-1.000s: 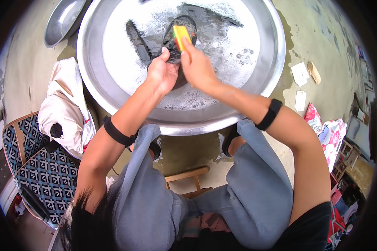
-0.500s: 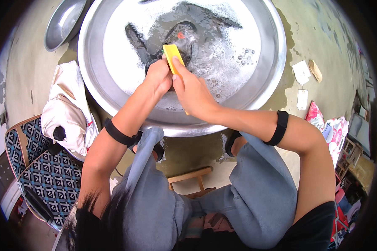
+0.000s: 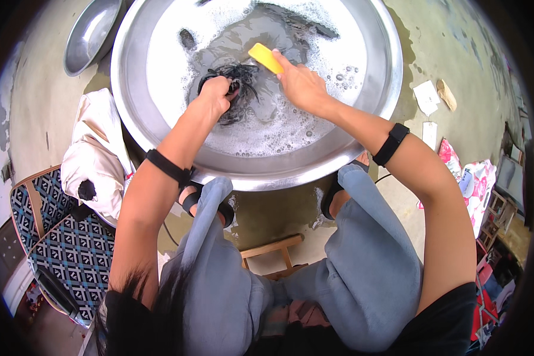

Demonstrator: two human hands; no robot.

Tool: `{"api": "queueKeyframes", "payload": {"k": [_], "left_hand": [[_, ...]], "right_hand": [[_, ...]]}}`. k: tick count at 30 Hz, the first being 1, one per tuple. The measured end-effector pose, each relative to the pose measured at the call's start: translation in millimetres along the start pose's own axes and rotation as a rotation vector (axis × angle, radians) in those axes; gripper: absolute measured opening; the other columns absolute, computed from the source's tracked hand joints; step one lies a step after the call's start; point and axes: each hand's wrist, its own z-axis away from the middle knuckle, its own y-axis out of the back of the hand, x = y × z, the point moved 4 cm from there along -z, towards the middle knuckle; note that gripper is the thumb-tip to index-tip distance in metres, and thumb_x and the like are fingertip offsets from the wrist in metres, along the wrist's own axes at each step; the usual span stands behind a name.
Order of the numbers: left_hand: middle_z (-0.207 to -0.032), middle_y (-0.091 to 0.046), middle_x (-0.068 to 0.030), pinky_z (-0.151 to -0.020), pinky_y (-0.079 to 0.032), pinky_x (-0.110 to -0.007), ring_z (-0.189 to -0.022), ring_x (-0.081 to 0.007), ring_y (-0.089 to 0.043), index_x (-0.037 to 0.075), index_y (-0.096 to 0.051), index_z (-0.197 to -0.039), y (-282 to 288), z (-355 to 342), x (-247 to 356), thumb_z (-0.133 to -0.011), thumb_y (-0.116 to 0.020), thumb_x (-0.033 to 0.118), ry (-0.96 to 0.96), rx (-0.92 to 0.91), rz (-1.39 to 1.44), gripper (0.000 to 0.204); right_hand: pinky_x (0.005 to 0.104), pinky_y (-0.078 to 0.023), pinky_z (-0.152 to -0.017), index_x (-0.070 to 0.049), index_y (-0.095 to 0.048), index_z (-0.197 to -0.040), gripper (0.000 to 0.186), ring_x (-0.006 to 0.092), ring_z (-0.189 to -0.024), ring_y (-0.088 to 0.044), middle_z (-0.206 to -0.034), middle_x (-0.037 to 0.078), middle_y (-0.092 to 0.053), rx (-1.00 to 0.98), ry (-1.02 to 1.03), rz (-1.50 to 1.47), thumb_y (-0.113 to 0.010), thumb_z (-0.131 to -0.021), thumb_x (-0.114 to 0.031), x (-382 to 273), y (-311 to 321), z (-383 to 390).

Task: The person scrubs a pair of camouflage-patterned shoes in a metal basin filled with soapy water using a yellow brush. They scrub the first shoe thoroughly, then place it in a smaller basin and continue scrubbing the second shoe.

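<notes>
Left hand (image 3: 215, 94): gripping black laced shoe (image 3: 241, 73) (mostly underwater)
Right hand (image 3: 303, 87): clutching yellow brush (image 3: 265, 57)
Scrubbing: likely step; next needs steady shoe

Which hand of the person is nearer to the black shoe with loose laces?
Left. The left hand grips the black shoe with loose laces; the right hand, holding the yellow oblong brush, is apart from the shoe, to its right.
</notes>
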Motion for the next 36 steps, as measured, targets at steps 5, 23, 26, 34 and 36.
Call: {"api": "queueKeyframes", "payload": {"k": [5, 23, 26, 34, 36], "left_hand": [[-0.094, -0.069, -0.0021, -0.085, -0.055, -0.036, -0.087, -0.0181, -0.066, 0.011, -0.067, -0.107, -17.3, -12.6, 3.0, -0.097, -0.068, 0.025, 0.0, -0.015, -0.223, 0.018], [-0.118, -0.071, -0.0131, -0.104, -0.053, -0.039, -0.111, -0.0245, -0.07, -0.006, -0.065, -0.123, -27.9, 43.8, 7.5, -0.096, -0.064, -0.008, -0.01, -0.412, 0.201, 0.027], [-0.119, -0.07, -0.0128, -0.105, -0.053, -0.041, -0.114, -0.0239, -0.068, -0.006, -0.064, -0.124, -25.8, 52.1, 9.8, -0.097, -0.062, -0.009, -0.084, -0.407, 0.2, 0.028], [-0.125, -0.068, -0.0186, -0.104, -0.055, -0.042, -0.113, -0.0288, -0.068, -0.01, -0.06, -0.128, -21.2, 52.8, 2.0, -0.096, -0.057, -0.015, -0.068, -0.413, 0.185, 0.032], [-0.126, -0.068, -0.0204, -0.105, -0.055, -0.044, -0.115, -0.0311, -0.068, -0.011, -0.059, -0.131, -18.7, 54.9, 3.0, -0.095, -0.056, -0.016, -0.012, -0.444, 0.185, 0.036]], "right_hand": [[0.0524, -0.056, -0.1, -0.043, -0.01, -0.17, 0.076, 0.0411, -0.117, -0.069, -0.122, 0.032, -0.064, -0.088, -0.017, 0.194, -0.049, -0.11, -0.016, 40.5, -31.1, -43.9], [0.0515, -0.055, -0.097, -0.038, -0.048, -0.161, 0.055, 0.042, -0.108, -0.072, -0.121, 0.024, -0.072, 0.156, -0.005, -0.192, -0.049, -0.11, -0.017, -29.6, 29.6, 15.1], [0.0533, -0.059, -0.084, -0.038, -0.054, -0.157, 0.051, 0.0425, -0.098, -0.074, -0.106, 0.023, -0.075, 0.242, -0.11, -0.369, -0.051, -0.109, -0.02, -24.0, 32.4, -1.5], [0.0532, -0.055, -0.095, -0.044, -0.049, -0.159, 0.058, 0.0448, -0.1, -0.072, -0.106, 0.028, -0.071, 0.186, -0.07, -0.2, -0.051, -0.108, -0.017, -18.9, 24.5, 0.0], [0.052, -0.053, -0.093, -0.041, -0.049, -0.16, 0.056, 0.0447, -0.103, -0.071, -0.115, 0.025, -0.072, 0.132, 0.007, -0.285, -0.049, -0.11, -0.014, -31.7, 11.9, 10.9]]}}
